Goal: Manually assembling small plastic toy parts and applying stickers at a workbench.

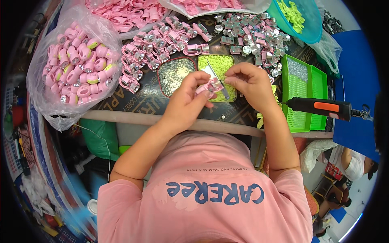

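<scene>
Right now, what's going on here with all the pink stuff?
The person's left hand holds a small pink part over a tray of yellow-green pieces. The right hand is close by, pinched; I can't tell whether it holds anything. A clear bag of pink torch-like things sits at the left.

- Bag (60, 118) of torches (77, 56): bench's (137, 106) left end.
- Casings (148, 45): between the bag and left tin (178, 58).
- Right tin (216, 55): just beside the left.
- Held piece (211, 85): in the left hand (187, 99), over the right tin.
- Metal parts (255, 35): behind and right of it.
- Tray (319, 81): right, screwdriver (320, 107) over it.
- Basin (311, 33): behind the tray.
</scene>
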Available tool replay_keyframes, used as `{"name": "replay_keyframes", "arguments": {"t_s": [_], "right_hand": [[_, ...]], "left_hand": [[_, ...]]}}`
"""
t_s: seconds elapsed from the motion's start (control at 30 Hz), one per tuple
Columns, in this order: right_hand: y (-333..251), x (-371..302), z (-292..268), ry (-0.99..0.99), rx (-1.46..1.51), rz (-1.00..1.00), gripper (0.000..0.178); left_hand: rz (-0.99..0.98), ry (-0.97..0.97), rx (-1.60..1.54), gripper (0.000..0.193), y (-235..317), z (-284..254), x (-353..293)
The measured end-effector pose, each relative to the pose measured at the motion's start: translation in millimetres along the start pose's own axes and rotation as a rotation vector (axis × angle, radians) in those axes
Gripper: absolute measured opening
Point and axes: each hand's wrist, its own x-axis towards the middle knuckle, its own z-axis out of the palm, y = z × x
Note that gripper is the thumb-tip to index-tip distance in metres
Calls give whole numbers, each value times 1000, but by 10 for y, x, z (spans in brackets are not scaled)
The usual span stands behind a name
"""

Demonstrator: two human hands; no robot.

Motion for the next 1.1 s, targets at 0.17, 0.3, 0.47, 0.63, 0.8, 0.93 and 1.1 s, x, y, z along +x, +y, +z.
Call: {"name": "replay_keyframes", "arguments": {"t_s": [0.17,0.3,0.47,0.63,0.8,0.93,1.1], "right_hand": [[-63,-80,-80,-59,327,155,9],[-246,-87,-52,5,133,-107,14],[-486,-89,-12,-62,-306,-535,18],[-544,-84,16,-98,-367,-568,18],[-567,-84,68,-32,-409,-600,19],[-599,-87,81,-25,-433,-618,18],[-636,-70,99,22,-462,-656,20]], "left_hand": [[64,6,83,32,59,-69,24],[-28,2,-11,27,209,-104,85],[-210,-135,-148,34,426,-94,112],[-220,-173,-186,35,463,-127,174],[-216,-157,-135,33,513,-117,188],[-211,-147,-121,33,567,-124,180],[-219,-137,-115,32,640,-133,187]]}}
